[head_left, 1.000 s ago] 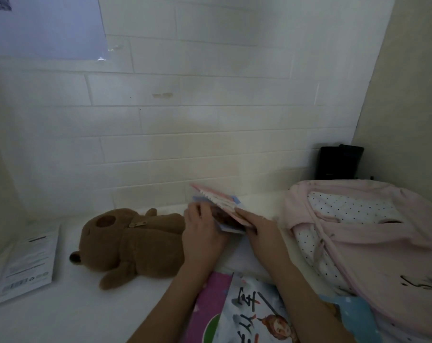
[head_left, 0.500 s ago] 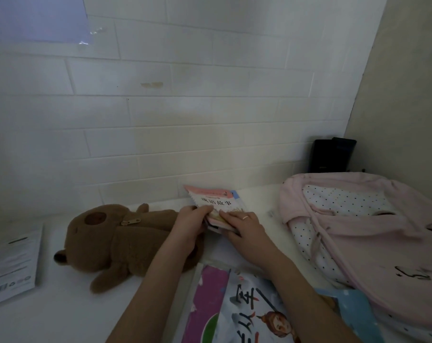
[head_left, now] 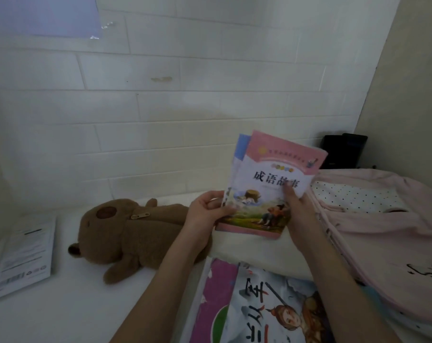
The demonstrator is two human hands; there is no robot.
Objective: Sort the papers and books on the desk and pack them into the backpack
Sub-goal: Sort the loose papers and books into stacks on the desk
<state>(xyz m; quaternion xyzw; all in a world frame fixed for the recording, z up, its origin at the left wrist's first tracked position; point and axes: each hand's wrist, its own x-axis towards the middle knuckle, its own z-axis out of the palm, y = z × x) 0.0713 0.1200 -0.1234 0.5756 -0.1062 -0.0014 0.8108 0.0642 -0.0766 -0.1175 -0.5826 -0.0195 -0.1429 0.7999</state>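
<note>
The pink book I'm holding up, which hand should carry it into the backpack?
Right, probably. The right hand already grips the pink book on the side beside the backpack; the left hand would have to cross over.

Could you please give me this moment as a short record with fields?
left hand: grips the left edge of the pink book
right hand: grips its right side
pink book: upright, cover facing the camera, a blue book behind it
backpack: pink, lying at right
toy bear: lying on the desk, left of the hands
leaflet: flat at far left

Child's bedroom: teddy bear (head_left: pixel 130 233), storybooks (head_left: pixel 267 186).
</note>
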